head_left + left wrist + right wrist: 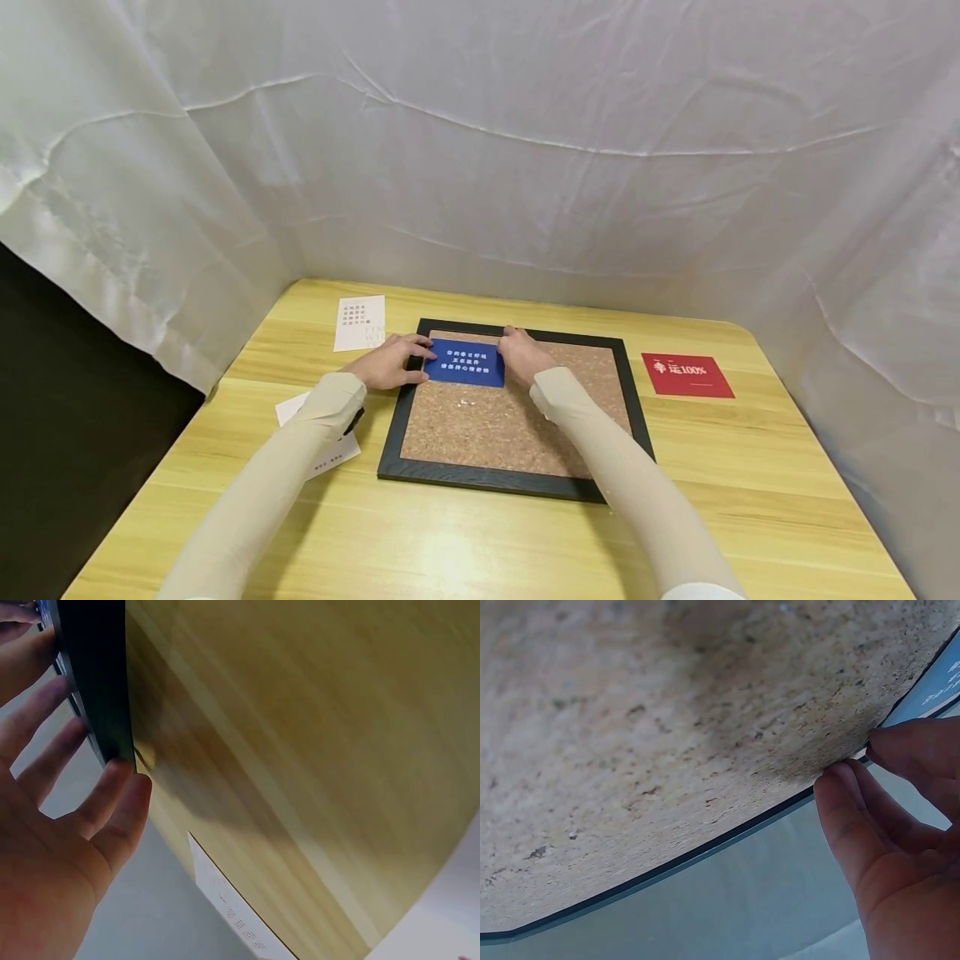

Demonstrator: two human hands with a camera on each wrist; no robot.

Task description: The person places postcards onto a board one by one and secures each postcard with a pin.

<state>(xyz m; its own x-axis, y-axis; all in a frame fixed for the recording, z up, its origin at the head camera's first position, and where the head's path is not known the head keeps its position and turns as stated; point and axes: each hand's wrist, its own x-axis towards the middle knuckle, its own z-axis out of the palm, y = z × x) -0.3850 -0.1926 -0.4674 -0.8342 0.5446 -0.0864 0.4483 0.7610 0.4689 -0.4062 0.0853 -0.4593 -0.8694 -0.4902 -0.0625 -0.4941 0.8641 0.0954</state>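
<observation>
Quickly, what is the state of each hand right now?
Left hand: open, straight fingers resting on the black frame of the cork board, at the blue printed card.
Right hand: open, fingertips pressing that card's right edge.

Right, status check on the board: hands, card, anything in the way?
Left hand and right hand touch the blue card, one at each end. Card flat on the cork board, upper left. Nothing on the cork blocks it.
</observation>
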